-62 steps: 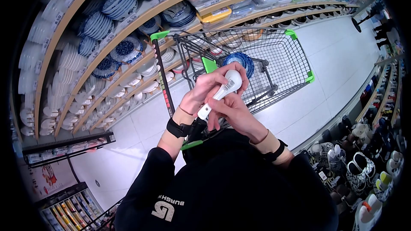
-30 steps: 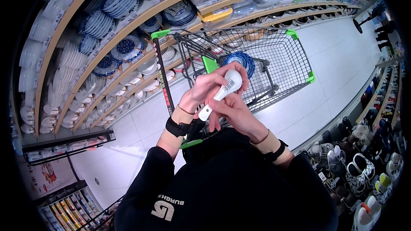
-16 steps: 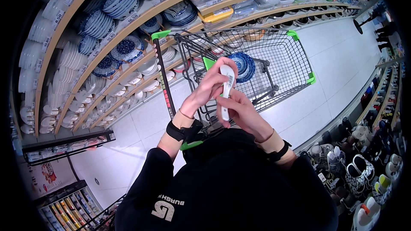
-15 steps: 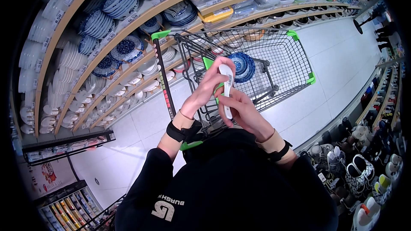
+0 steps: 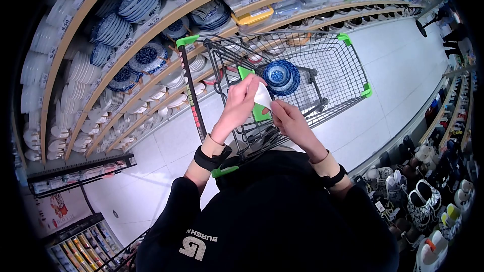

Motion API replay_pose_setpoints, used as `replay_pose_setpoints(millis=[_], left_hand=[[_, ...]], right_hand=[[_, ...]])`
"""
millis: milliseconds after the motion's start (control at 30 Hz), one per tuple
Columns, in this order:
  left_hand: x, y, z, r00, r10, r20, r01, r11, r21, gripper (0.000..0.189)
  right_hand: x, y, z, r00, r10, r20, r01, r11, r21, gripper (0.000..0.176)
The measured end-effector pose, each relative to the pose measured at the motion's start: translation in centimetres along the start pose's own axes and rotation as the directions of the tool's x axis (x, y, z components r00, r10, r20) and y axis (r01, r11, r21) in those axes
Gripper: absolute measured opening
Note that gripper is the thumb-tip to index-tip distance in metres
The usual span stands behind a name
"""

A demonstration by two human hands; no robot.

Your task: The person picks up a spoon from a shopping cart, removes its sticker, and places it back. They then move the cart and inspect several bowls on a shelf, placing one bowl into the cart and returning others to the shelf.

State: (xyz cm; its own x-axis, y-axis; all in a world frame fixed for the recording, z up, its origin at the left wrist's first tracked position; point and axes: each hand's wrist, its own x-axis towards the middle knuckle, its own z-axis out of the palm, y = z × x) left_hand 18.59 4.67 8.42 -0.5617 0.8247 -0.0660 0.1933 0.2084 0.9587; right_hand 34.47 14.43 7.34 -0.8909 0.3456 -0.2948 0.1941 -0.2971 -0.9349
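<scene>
I hold a white ceramic spoon [image 5: 262, 96] between both hands over the near end of a wire shopping cart [image 5: 343, 68]. My left hand [image 5: 241, 102] grips its upper part, fingers curled round it. My right hand [image 5: 287, 116] pinches its lower end from the right. Only a small white part of the spoon shows between the fingers. A stack of blue patterned bowls [image 5: 280, 75] lies in the cart's basket just beyond my hands. Black bands sit on both wrists.
Curved shelves [image 5: 151, 20] on the left hold blue-patterned plates, white dishes and plastic containers with price tags. White tiled floor [image 5: 398, 65] runs to the right of the cart. Shoes [image 5: 428, 196] line a low rack at the right. A person [image 5: 454, 35] stands far down the aisle.
The spoon was held out long with its barcode label facing me. My hands have since moved forward toward the cart's basket and closed over the spoon, hiding most of it.
</scene>
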Motion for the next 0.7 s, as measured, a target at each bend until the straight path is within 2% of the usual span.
replay_pose_setpoints(millis=[100, 200, 300, 400, 500, 600, 700], left_hand=[[-0.1, -0.2, -0.1, 0.998, -0.042, 0.049, 0.05, 0.984, -0.169, 0.033], [-0.3, 0.5, 0.1, 0.993, -0.115, 0.038, 0.12, 0.973, -0.197, 0.035], [-0.2, -0.2, 0.8, 0.994, -0.035, -0.101, 0.013, 0.977, -0.213, 0.04], [-0.1, -0.4, 1.0, 0.963, -0.003, -0.27, -0.054, 0.978, -0.202, 0.039], [-0.1, -0.8, 0.7, 0.955, -0.031, -0.296, -0.06, 0.954, -0.295, 0.038], [-0.2, -0.7, 0.6, 0.976, -0.058, -0.208, -0.033, 0.911, -0.41, 0.038], [-0.3, -0.7, 0.5, 0.98, -0.149, -0.134, 0.068, 0.878, -0.473, 0.039]], right_hand=[[-0.2, -1.3, -0.6, 0.994, 0.08, 0.079, -0.085, 0.994, 0.07, 0.034], [0.0, -1.5, -0.9, 0.993, 0.068, 0.096, -0.074, 0.996, 0.059, 0.032], [0.1, -2.4, -0.5, 0.994, 0.102, -0.027, -0.1, 0.993, 0.067, 0.03], [0.0, -2.7, -1.2, 0.999, 0.006, -0.039, -0.001, 0.993, 0.119, 0.028], [0.0, -2.6, -1.9, 0.995, -0.079, -0.065, 0.09, 0.977, 0.193, 0.024], [0.0, -3.1, -1.9, 0.99, -0.101, -0.094, 0.121, 0.963, 0.24, 0.02], [0.1, -3.2, -2.1, 0.991, -0.091, -0.095, 0.116, 0.947, 0.299, 0.019]])
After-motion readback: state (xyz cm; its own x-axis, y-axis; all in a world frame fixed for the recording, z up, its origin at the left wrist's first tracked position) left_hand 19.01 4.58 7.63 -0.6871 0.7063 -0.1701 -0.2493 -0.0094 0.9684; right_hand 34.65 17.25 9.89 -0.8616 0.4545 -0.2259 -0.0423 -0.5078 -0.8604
